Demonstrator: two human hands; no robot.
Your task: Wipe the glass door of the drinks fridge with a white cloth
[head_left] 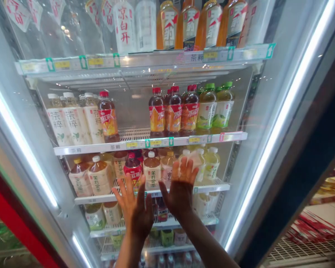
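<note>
My left hand [135, 212] is raised with its fingers spread and holds nothing. It overlaps the lower shelves of a lit drinks cooler, just below a red-labelled iced tea bottle [133, 170]. To its right my right hand [181, 186] is also up, fingers apart and nothing in it. It hides part of a pale-labelled bottle with a gold cap [168, 163] and its neighbours. Between the hands stands a white-capped tea bottle [152, 173]. Faint reflections lie over the cooler's front; whether my hands touch any surface, I cannot tell.
The shelf above [184, 141] carries white-capped, red-capped and green-capped bottles, with a gap near its middle. Amber bottles [188, 26] and clear ones stand on the top shelf. Bright light strips [284, 115] line both sides. A wire rack with packages [309, 227] is at the right.
</note>
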